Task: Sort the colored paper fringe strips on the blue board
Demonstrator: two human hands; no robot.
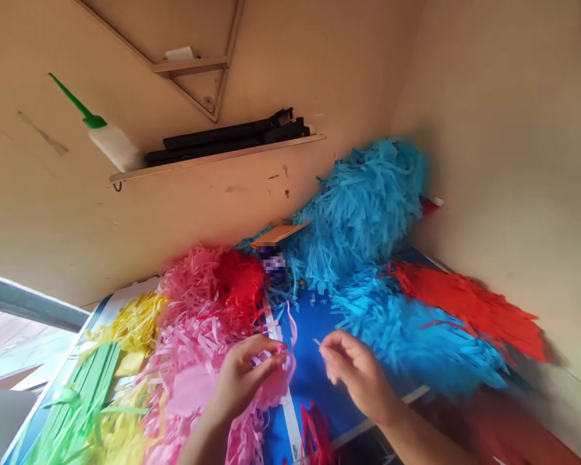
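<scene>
My left hand (249,374) is closed in a pinch on a pink fringed paper strip (292,342), whose thin end curls up above the fingertips. To its right, my right hand (351,368) pinches a tiny pale sliver (317,341), too small to name. The hands are apart, over the blue tabletop (314,381) with white lines. A heap of pink paper fringe (193,342) lies under and beside my left hand. Blue paper fringe (416,342) spreads beyond my right hand. Below and between the hands is a small bunch of dark red strips (314,433).
Green strips (82,387) and yellow fringe (140,316) lie on the left. Red fringe (237,284) and a dark blue container (274,265) under an orange flat piece (281,234) stand at the back. A wall shelf (217,155) holds a white bottle (113,147) and black objects.
</scene>
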